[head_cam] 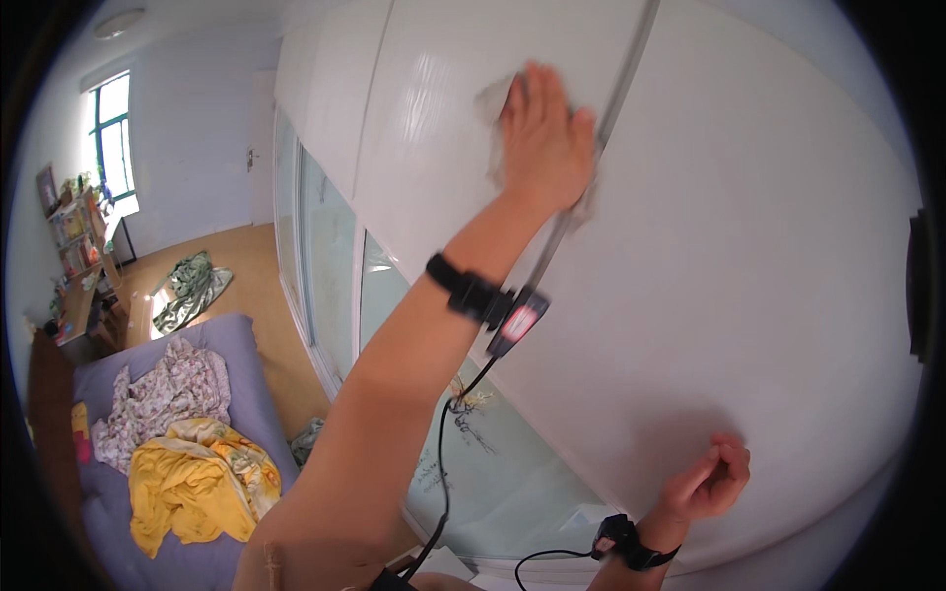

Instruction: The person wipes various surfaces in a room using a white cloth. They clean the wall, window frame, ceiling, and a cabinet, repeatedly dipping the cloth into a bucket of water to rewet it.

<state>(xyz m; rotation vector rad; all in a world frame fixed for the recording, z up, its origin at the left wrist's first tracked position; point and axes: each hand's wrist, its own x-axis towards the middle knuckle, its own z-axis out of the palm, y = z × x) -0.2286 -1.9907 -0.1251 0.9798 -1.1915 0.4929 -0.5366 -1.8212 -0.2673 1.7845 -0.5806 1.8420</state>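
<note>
My left hand [543, 137] lies flat, fingers up, on a pale cloth [491, 103], pressing it against a glossy white upper cabinet panel [436, 148]. The cloth shows past the fingers and below the wrist; the rest is hidden under the palm. Just right of that hand runs a grey strip [628, 66] between two panels. At lower right, my right hand [713, 476] is loosely curled, close in front of the right white panel [739, 258]; no object shows in it. Both wrists wear black straps with cabled devices.
Below the white panels are glass sliding doors [510, 458] with a branch pattern. A bed [244, 369] at lower left bears a floral cloth [177, 384] and a yellow cloth [185, 480]. Green fabric [192, 288] lies on the floor near a bookshelf [77, 236].
</note>
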